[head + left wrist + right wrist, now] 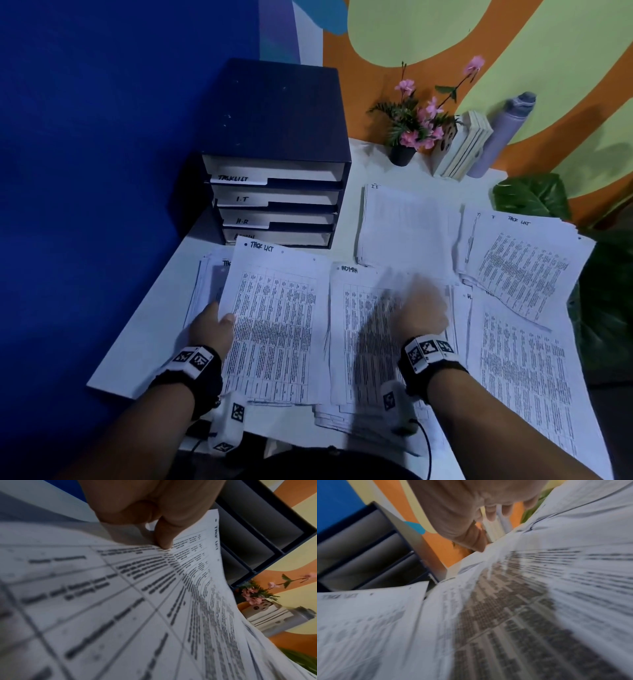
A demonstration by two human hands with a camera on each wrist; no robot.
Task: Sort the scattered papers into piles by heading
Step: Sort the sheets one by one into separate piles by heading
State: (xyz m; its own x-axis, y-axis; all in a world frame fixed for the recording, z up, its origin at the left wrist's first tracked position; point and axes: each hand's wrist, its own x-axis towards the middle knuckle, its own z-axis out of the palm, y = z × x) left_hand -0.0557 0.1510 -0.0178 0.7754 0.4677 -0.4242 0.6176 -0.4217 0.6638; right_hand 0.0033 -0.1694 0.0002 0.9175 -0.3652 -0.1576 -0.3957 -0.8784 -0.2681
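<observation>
My left hand [212,329] pinches the Task List sheet [277,322] at its nine-o'clock edge; my right hand [423,310] blurs over the Admin pile [359,342], grip unreadable.

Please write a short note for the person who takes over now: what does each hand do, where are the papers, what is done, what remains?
Left hand pinches the TASK LIST sheet by its left edge.
Right hand is blurred, open over the ADMIN sheet, holding nothing.
Done: an IT pile lies at the back.
Left: a second TASK LIST sheet lies far right on overlapping papers; loose sheets also lie at the near edge. The drawer unit has labelled trays.
</observation>
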